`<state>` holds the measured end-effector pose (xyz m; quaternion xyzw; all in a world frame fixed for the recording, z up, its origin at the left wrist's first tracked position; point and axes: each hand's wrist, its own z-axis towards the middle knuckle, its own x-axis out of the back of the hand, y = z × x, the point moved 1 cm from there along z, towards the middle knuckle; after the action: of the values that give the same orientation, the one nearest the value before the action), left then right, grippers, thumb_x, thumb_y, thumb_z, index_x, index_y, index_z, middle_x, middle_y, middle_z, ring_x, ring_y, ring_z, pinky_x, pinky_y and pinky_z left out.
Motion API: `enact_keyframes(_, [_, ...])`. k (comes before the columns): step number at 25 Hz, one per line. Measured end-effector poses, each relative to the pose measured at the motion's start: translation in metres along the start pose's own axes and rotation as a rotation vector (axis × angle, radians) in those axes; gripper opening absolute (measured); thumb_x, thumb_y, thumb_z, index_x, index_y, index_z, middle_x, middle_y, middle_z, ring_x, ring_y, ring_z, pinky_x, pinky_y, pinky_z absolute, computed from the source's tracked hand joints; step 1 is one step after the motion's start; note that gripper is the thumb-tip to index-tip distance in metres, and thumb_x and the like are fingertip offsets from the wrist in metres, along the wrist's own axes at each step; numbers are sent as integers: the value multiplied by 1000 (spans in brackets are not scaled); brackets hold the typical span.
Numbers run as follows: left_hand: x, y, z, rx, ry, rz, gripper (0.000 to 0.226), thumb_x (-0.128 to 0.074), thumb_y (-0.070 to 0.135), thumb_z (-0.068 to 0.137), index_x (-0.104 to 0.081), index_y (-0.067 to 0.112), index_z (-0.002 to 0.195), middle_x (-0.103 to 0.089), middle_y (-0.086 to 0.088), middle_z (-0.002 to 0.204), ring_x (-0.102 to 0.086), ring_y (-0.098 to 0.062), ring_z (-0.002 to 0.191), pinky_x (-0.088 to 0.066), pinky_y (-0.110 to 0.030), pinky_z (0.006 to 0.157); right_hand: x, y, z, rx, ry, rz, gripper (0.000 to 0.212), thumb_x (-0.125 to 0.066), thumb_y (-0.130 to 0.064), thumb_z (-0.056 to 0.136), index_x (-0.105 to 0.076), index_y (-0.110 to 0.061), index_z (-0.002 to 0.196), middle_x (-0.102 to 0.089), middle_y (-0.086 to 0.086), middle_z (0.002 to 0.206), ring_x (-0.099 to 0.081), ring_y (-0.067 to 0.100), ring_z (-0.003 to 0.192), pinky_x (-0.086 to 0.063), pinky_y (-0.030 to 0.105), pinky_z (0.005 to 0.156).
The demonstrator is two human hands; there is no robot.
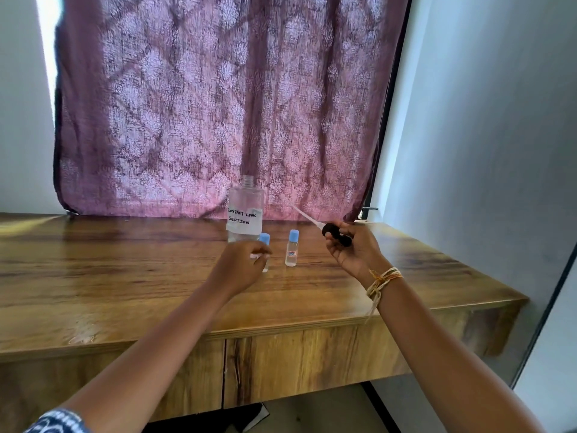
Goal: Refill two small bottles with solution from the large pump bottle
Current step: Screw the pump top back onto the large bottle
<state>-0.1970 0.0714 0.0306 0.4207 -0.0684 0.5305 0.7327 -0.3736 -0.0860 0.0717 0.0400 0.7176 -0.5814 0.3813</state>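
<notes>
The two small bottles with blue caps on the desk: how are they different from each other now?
The left small bottle is partly hidden behind the left hand, which reaches to it; the right small bottle stands free and fully visible. The right small bottle shows a small label and clear liquid; on the left small bottle neither can be made out. Both stand upright on the wooden desk, with blue caps on.

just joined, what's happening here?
A person is refilling bottles at a wooden table. The right hand holds the black pump head, its tube pointing up and left, off the large bottle, which stands open. The left hand is at the left small bottle; whether it grips it is unclear. The right small bottle stands untouched. Both still have blue caps.
</notes>
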Motion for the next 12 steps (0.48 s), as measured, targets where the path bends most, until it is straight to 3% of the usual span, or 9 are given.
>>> enact_keyframes(2, [10, 20, 21, -139, 138, 85, 27, -63, 7, 87, -69, 12, 112, -69, -9, 115, -63, -24, 108, -50, -36, 93, -6, -6, -6, -53, -81, 62, 29, -37, 0, 87, -65, -3, 93, -60, 20, 89, -58, 16, 55, -51, 21, 46])
enact_keyframes(4, [19, 39, 40, -252, 202, 286, 43, -63, 9, 87, -58, 16, 129, -56, -10, 136, -50, -26, 128, -40, -44, 108, -12, -11, -11, -120, -191, 46, 27, -39, 1, 80, -63, -4, 92, -60, 23, 89, -53, 14, 47, -47, 19, 43])
enact_keyframes(6, [23, 52, 55, -289, 143, 539, 55, -63, 18, 87, -48, 27, 139, -37, -5, 153, -33, -24, 141, -19, -53, 117, -17, -15, -14, -182, -291, -10, 27, -43, -1, 72, -62, -6, 90, -58, 25, 91, -49, 13, 44, -43, 17, 41])
enact_keyframes(8, [22, 57, 63, -269, 73, 614, 40, -59, 24, 91, -57, 29, 130, -50, -1, 145, -40, -21, 137, -11, -53, 118, -21, -19, -14, -197, -353, -18, 27, -45, -2, 72, -62, -5, 93, -60, 26, 89, -49, 13, 45, -43, 18, 41])
enact_keyframes(10, [26, 57, 66, -214, 55, 523, 25, -55, 25, 95, -68, 26, 115, -70, 0, 118, -60, -21, 113, -33, -43, 108, -27, -22, -11, -180, -423, 37, 31, -46, -8, 78, -63, -3, 104, -63, 24, 87, -54, 15, 52, -48, 23, 47])
enact_keyframes(12, [28, 55, 66, -135, 83, 422, 23, -54, 26, 96, -71, 24, 111, -74, -1, 106, -67, -23, 94, -50, -34, 83, -32, -20, -6, -145, -472, 106, 41, -46, -25, 83, -63, -2, 113, -65, 21, 94, -61, 22, 70, -54, 29, 61])
